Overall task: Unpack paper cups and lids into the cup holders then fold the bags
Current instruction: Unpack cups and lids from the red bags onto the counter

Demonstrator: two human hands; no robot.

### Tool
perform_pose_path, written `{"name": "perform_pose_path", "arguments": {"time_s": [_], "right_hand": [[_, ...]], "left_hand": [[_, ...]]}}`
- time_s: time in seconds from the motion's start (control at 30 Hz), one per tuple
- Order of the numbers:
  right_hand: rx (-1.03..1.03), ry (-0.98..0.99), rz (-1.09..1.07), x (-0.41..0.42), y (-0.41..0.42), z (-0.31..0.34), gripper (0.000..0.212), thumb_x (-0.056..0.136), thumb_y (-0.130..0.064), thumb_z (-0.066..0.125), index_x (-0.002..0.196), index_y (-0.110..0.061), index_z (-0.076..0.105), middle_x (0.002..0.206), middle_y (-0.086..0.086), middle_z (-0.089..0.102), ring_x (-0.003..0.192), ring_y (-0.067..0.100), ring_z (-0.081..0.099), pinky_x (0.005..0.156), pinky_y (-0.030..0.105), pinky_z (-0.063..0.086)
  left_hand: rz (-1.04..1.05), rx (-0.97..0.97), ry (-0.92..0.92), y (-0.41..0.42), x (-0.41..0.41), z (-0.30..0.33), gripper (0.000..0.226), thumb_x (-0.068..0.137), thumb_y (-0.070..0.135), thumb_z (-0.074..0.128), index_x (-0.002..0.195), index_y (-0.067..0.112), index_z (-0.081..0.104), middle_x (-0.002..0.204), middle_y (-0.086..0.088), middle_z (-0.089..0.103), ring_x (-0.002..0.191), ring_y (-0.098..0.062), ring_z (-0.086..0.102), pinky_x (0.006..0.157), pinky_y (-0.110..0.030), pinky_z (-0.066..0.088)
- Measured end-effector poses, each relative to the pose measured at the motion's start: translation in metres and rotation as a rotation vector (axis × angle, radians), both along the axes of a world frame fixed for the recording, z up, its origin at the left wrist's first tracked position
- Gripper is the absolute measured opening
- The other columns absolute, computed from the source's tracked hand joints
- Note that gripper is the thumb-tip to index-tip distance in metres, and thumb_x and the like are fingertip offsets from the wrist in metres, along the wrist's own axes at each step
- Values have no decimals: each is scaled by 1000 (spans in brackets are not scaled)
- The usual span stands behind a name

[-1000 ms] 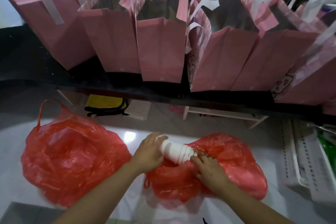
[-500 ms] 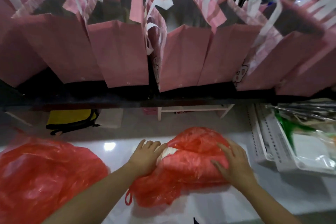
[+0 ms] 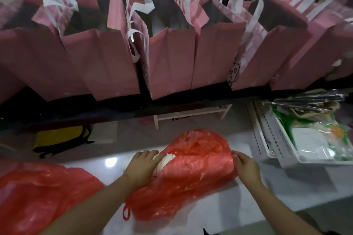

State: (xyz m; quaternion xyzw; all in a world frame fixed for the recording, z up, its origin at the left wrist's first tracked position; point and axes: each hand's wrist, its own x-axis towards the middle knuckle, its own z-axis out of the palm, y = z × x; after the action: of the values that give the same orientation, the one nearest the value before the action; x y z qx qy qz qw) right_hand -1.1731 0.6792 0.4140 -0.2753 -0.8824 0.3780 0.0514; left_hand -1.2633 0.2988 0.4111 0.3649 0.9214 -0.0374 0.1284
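A red plastic bag lies on the white counter in front of me. A white stack of paper cups pokes out of its left opening. My left hand grips the exposed end of that stack. My right hand pinches the bag's plastic at its right end. A second, fuller red plastic bag sits at the lower left, untouched.
A row of several pink paper bags with white handles stands on a dark shelf behind the counter. A white tray with packets and metal rods sits at the right. A yellow bag lies on the floor below.
The view has shifted right. The red bag now covers most of the cup stack. My right hand has moved from the stack to the bag's right end and pinches it.
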Motion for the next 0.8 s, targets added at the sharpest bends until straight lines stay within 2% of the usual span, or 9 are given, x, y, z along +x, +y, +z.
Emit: {"name": "perform_pose_path", "arguments": {"time_s": [0.13, 0.23, 0.3, 0.37, 0.5, 0.57, 0.63, 0.7, 0.8], "right_hand": [[37, 10, -61, -22, 2, 9, 24, 102, -10, 51, 106, -12, 75, 91, 7, 75, 82, 26, 65, 76, 30, 44], [79, -8, -65, -37, 14, 16, 24, 103, -11, 49, 105, -10, 72, 84, 13, 72, 72, 27, 61, 67, 32, 42], [128, -44, -47, -46, 19, 21, 26, 105, -12, 45, 103, -10, 70, 71, 8, 65, 62, 21, 55, 59, 33, 38], [172, -68, -8, -55, 22, 25, 28, 104, -11, 42, 103, -10, 70, 67, 2, 59, 60, 19, 54, 58, 34, 40], [265, -147, 67, -71, 24, 38, 29, 103, -11, 40, 111, -11, 68, 78, 10, 64, 68, 27, 58, 65, 37, 50], [299, -186, 92, -80, 20, 52, 33, 101, -11, 42, 126, -17, 62, 88, 11, 65, 74, 28, 60, 67, 37, 49], [362, -209, 127, -89, 8, 66, 49, 95, -9, 46, 142, -22, 50, 113, 16, 65, 96, 37, 62, 80, 43, 50], [459, -121, 191, -96, -12, 77, 58, 88, -8, 58, 145, -15, 48, 135, 20, 57, 117, 44, 54, 92, 54, 47], [575, 148, 317, -97, -51, 89, 55, 80, -5, 69, 134, -7, 61, 138, 20, 56, 122, 44, 52, 98, 60, 43]], "left_hand": [[95, 11, 12, -23, -2, 15, 98, 53, 73, 76, 137, 28, 57, 117, -1, 67, 93, -25, 68, 76, -38, 57], [210, 22, 0, -43, -4, 32, 101, 49, 69, 82, 137, 28, 55, 116, 0, 66, 92, -26, 68, 75, -39, 56], [263, 21, 25, -60, -4, 44, 104, 43, 63, 89, 135, 26, 57, 113, -1, 67, 90, -26, 68, 71, -38, 56], [301, 24, 46, -78, -4, 56, 105, 42, 62, 90, 136, 24, 59, 115, -1, 66, 92, -27, 68, 72, -39, 56], [344, 47, 110, -110, 1, 78, 105, 46, 61, 89, 136, 25, 50, 114, -3, 66, 92, -30, 68, 73, -42, 56], [362, 63, 143, -124, 6, 90, 105, 45, 58, 90, 136, 25, 47, 113, -4, 67, 89, -31, 67, 73, -41, 55], [384, 65, 169, -138, 11, 101, 106, 43, 54, 90, 135, 25, 47, 113, -4, 67, 88, -31, 67, 72, -41, 55], [405, 56, 194, -153, 18, 111, 106, 42, 53, 91, 134, 24, 49, 115, -5, 67, 90, -32, 67, 73, -44, 56], [432, 22, 233, -175, 31, 119, 105, 44, 58, 93, 134, 22, 54, 118, -7, 67, 95, -33, 68, 75, -47, 57]]}}
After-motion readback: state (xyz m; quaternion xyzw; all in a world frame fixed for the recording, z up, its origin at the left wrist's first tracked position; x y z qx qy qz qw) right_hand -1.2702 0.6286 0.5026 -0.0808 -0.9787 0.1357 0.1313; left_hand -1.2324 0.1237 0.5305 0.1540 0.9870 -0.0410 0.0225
